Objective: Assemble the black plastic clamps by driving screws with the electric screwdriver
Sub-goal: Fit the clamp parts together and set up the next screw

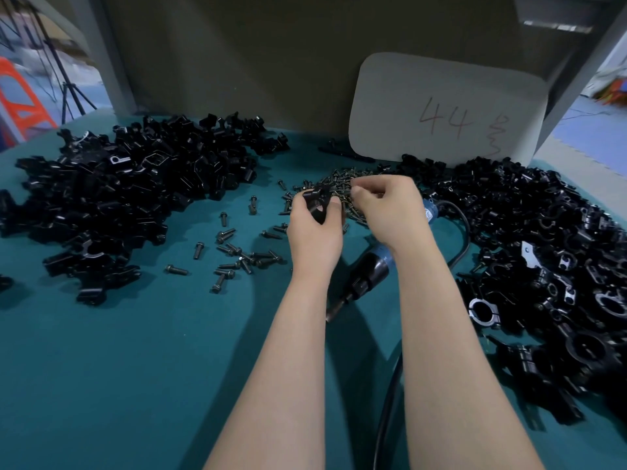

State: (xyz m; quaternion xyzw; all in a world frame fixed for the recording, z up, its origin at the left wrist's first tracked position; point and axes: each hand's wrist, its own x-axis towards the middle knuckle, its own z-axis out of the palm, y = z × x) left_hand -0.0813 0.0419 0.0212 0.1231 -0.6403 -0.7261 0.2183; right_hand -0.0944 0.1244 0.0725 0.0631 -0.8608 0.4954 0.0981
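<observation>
So from where I'm standing, the left hand (314,228) has its fingers and thumb curled round one black clamp (315,205), held up just off the table (135,368) at the near edge of the pile of screws (339,179). The right hand (386,212) is right beside it, fingertips (355,191) bunched together over that pile. It looks like a pinch on a screw, but honestly it's too small for me to tell if anything is actually between them. The electric screwdriver (369,269) lies on the table under the right forearm, nobody holding it, with its cable (463,232) looping off to the side. There's a big heap of clamp parts (118,184) on the left, a second heap (543,252) on the right, loose bolts (237,256) scattered in between, and a card (448,106) marked 44 propped at the back. My guess on handling: the clamp is light, hard plastic, stiff and a bit slick, so gripping it round the ring body like that makes sense, keeping the screw hole clear. The screws are tiny and roll easily, so I'd pinch one by the head. The driver looks the heaviest thing here, so I'd grab it round the fat barrel.
</observation>
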